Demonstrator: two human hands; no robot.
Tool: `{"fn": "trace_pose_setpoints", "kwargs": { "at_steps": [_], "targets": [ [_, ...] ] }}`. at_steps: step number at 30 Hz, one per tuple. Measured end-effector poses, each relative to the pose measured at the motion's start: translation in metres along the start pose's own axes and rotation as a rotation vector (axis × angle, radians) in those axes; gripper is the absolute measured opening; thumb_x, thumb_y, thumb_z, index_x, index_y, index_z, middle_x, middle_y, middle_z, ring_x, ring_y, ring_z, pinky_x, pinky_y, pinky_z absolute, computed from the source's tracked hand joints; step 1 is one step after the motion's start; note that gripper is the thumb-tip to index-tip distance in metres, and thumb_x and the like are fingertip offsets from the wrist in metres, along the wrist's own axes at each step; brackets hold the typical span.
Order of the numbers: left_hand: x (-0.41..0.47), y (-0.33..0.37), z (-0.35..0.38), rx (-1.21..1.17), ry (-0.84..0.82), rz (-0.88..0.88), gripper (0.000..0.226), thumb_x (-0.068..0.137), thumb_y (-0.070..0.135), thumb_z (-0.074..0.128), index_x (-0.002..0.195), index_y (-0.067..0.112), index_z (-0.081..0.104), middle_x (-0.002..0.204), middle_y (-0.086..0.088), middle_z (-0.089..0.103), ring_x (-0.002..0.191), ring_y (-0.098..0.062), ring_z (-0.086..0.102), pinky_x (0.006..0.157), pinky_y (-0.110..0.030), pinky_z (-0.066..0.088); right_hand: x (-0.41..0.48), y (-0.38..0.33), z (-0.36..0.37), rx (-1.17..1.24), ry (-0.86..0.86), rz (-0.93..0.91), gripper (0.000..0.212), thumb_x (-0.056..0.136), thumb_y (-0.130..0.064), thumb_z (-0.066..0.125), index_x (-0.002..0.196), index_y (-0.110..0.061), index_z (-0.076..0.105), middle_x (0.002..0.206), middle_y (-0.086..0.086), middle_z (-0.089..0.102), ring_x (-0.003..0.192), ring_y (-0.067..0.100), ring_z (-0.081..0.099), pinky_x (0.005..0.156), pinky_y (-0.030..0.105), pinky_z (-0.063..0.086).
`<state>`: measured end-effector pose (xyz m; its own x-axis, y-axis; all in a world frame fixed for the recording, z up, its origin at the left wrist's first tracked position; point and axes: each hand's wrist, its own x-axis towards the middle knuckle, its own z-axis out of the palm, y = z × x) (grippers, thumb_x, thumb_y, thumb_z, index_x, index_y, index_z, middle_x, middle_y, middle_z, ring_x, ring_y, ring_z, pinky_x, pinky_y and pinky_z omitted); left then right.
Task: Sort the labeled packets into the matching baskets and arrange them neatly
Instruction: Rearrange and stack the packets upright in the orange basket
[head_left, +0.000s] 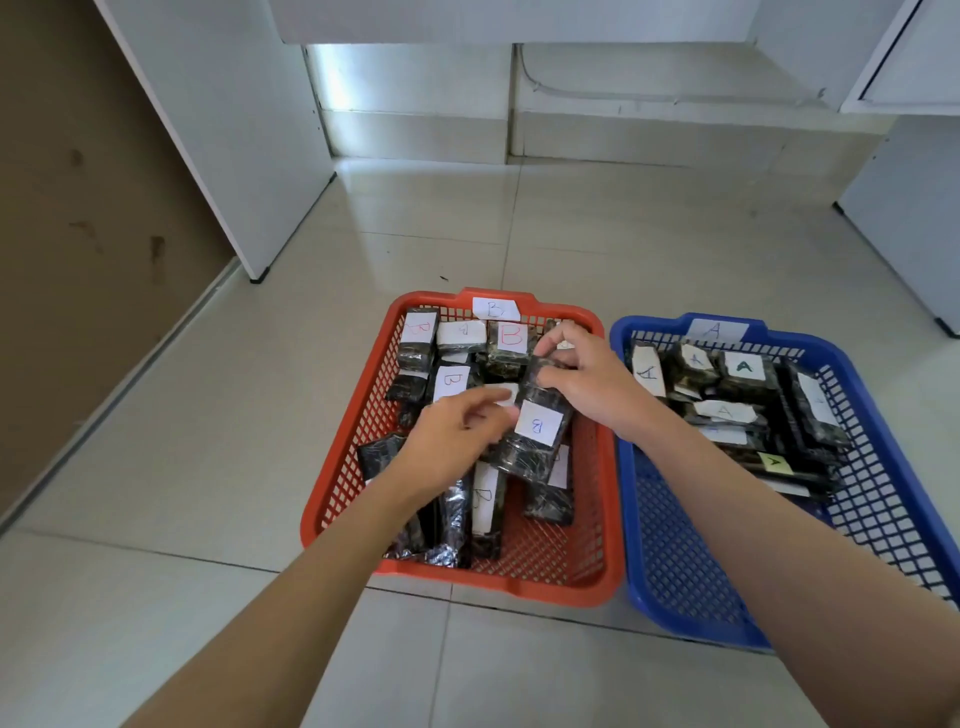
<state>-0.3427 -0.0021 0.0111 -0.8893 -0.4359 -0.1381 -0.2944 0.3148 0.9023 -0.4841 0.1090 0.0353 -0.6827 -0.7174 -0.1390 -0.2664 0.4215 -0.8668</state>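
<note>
two plastic mesh baskets sit side by side on a pale tiled floor (571, 234), their long sides nearly touching; the red basket (519, 584) is on the left and carries a paper tag marked b (495, 309) on its far rim; the blue basket (670, 621) is on the right with a paper tag marked a (717, 330) on its far rim; both forearms reach over the red basket; the right hand (587, 384) has its fingers and thumb curled round the far end of a dark foil packet (524, 457), which is lifted above the others, tilted, with its white b label facing up; the left hand (452, 436) lies just beside that packet's left edge with fingers stretched toward it; motion blur hides whether those fingers pinch it or only touch it, so its grip cannot be told; more b packets fill the red basket: a row of three (461, 335) stands along the far wall, and several loose ones (485, 509) lie at odd angles nearer the person, partly under the left arm; the a packets (745, 371) are gathered in the far half of the blue basket, some upright against the far wall, others flat and overlapping; white cabinet panels (234, 130) stand beyond the baskets.
</note>
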Motion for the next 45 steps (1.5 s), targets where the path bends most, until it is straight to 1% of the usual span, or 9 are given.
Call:
{"fn": "trace_pose_setpoints", "kwargs": {
  "at_steps": [8,11,13,17,21,24,36,39,45],
  "targets": [
    [0.003,-0.001,0.040,-0.323,-0.182,-0.272,0.024,0.087,0.023,0.066,0.104,0.012,0.055,0.095,-0.008,0.059,0.086,-0.016,0.061,0.074,-0.024,0.055,-0.016,0.026,-0.007,0.102,0.004,0.005,0.014,0.085,-0.013,0.068,0.099,-0.018,0.067,0.104,-0.006,0.068,0.102,0.005,0.060,0.095,0.028,0.045],
    [0.004,-0.003,0.049,-0.214,-0.050,-0.296,0.026,0.086,0.024,0.067,0.105,0.010,0.056,0.099,-0.011,0.063,0.087,-0.019,0.062,0.073,-0.029,0.055,-0.022,0.037,-0.006,-0.078,0.226,-0.070,0.016,0.088,-0.018,0.064,0.105,-0.017,0.064,0.109,-0.006,0.063,0.109,0.009,0.055,0.098,0.025,0.041],
    [0.005,-0.007,0.047,0.006,0.084,-0.280,0.031,0.086,0.026,0.067,0.109,0.008,0.057,0.091,-0.007,0.064,0.087,-0.020,0.063,0.077,-0.033,0.055,-0.027,0.042,-0.007,-0.314,0.343,-0.087,0.033,0.091,-0.023,0.059,0.124,-0.017,0.054,0.128,-0.002,0.051,0.127,0.015,0.039,0.102,0.023,0.030],
    [0.007,-0.008,0.050,0.320,0.078,-0.271,0.037,0.091,0.026,0.060,0.123,0.007,0.055,0.100,-0.007,0.064,0.093,-0.023,0.063,0.082,-0.033,0.051,-0.038,0.060,0.007,-0.504,0.208,0.043,0.070,0.096,-0.026,0.050,0.151,-0.013,0.008,0.159,0.003,0.003,0.146,0.020,0.007,0.114,0.029,0.017],
    [0.008,-0.008,0.062,0.457,0.074,-0.286,0.029,0.093,0.022,0.057,0.112,0.001,0.060,0.104,-0.012,0.063,0.095,-0.027,0.061,0.079,-0.032,0.049,-0.042,0.064,0.014,-0.424,0.188,0.132,0.073,0.099,-0.021,0.042,0.151,-0.011,-0.008,0.158,0.003,-0.015,0.141,0.026,0.027,0.096,0.030,0.042],
    [0.008,-0.013,0.072,0.456,0.098,-0.299,0.029,0.093,0.022,0.057,0.112,-0.001,0.060,0.096,-0.009,0.063,0.091,-0.026,0.061,0.075,-0.030,0.048,-0.043,0.063,0.013,-0.432,0.162,0.122,0.071,0.100,-0.020,0.039,0.150,-0.010,-0.010,0.158,0.002,-0.016,0.137,0.026,0.033,0.082,0.024,0.042],
    [0.011,-0.013,0.072,0.679,0.133,-0.009,0.025,0.092,0.028,0.057,0.108,0.010,0.065,0.102,-0.006,0.065,0.096,-0.024,0.060,0.081,-0.034,0.050,-0.042,0.066,0.018,-0.344,0.156,0.123,0.069,0.100,-0.013,0.036,0.149,-0.009,-0.013,0.157,0.003,-0.021,0.145,0.026,0.015,0.107,0.030,0.037],
    [0.003,-0.015,0.042,0.913,0.206,0.154,0.039,0.094,0.043,0.046,0.126,0.024,0.054,0.124,0.006,0.053,0.119,-0.016,0.043,0.098,-0.035,0.035,-0.041,0.069,0.019,-0.320,0.173,0.135,0.070,0.100,-0.013,0.036,0.149,-0.011,-0.013,0.157,-0.001,-0.021,0.138,0.029,0.031,0.095,0.028,0.045],
    [-0.003,-0.019,-0.006,0.995,-0.105,-0.108,0.080,0.075,0.069,0.057,0.140,0.028,0.035,0.141,0.004,0.043,0.131,-0.018,0.038,0.111,-0.045,0.020,-0.039,0.072,0.020,-0.329,0.167,0.141,0.069,0.100,-0.013,0.036,0.149,-0.010,-0.013,0.157,0.000,-0.020,0.134,0.032,0.037,0.087,0.028,0.045]
  ]
}}
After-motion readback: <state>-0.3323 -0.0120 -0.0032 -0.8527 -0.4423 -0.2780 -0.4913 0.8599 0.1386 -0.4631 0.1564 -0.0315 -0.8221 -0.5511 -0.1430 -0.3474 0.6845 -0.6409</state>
